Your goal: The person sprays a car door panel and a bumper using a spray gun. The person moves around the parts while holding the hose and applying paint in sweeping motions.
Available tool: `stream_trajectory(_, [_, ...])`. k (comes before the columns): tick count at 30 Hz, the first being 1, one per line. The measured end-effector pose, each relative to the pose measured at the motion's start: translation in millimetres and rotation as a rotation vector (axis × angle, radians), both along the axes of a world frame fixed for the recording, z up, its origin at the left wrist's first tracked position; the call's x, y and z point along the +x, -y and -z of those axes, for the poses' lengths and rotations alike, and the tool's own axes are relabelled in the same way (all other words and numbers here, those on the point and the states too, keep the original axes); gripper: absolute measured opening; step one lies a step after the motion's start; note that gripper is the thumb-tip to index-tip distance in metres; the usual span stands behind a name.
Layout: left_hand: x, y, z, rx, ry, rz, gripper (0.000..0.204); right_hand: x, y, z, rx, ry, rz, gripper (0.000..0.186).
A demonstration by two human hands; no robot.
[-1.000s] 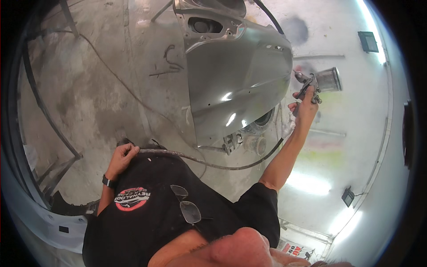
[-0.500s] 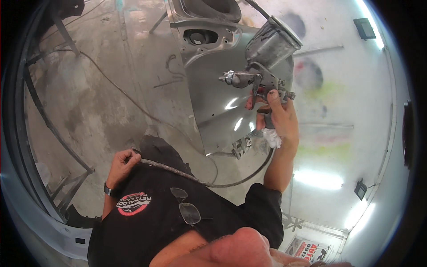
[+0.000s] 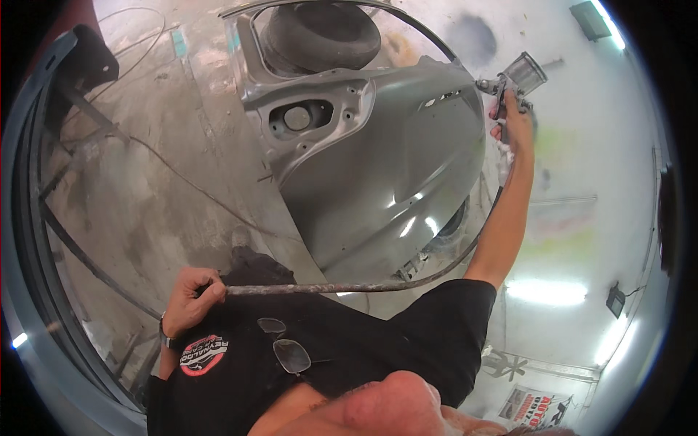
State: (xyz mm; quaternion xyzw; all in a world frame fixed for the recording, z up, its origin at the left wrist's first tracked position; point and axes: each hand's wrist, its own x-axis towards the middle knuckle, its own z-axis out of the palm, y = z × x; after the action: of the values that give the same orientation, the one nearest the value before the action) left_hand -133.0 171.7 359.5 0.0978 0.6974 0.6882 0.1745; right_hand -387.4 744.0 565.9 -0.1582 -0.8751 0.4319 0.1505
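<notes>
My right hand is closed around the grip of a metal spray gun, with its cup uppermost. The arm reaches out to the far right, holding the gun just beyond the right edge of a grey car door panel. A bit of white cloth or paper shows below the grip. From there a dark air hose droops and runs across the front of my body. Its other stretch ends in my left hand, whose fingers are wrapped round it near my waist.
A black tire shows through the window opening of the door. Metal stand legs stand at the left, and a thin cable crosses the concrete floor. Along the right rises a white wall with paint smudges and floodlights.
My right hand has carried the spray gun away from my body, up and right, past the door's edge. The hose has drawn straighter. My left hand still grips it, slightly lower in view.
</notes>
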Motion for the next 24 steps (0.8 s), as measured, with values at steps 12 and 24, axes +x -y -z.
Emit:
stream_trajectory(12, [-93,37,-5,-0.013,0.031,0.104,0.036,18,93,-6,0.028,0.033,0.097,0.049])
stream_trajectory(24, [-201,78,-9,0.080,0.051,0.588,0.035,84,262,0,-0.076,0.208,0.075,0.041])
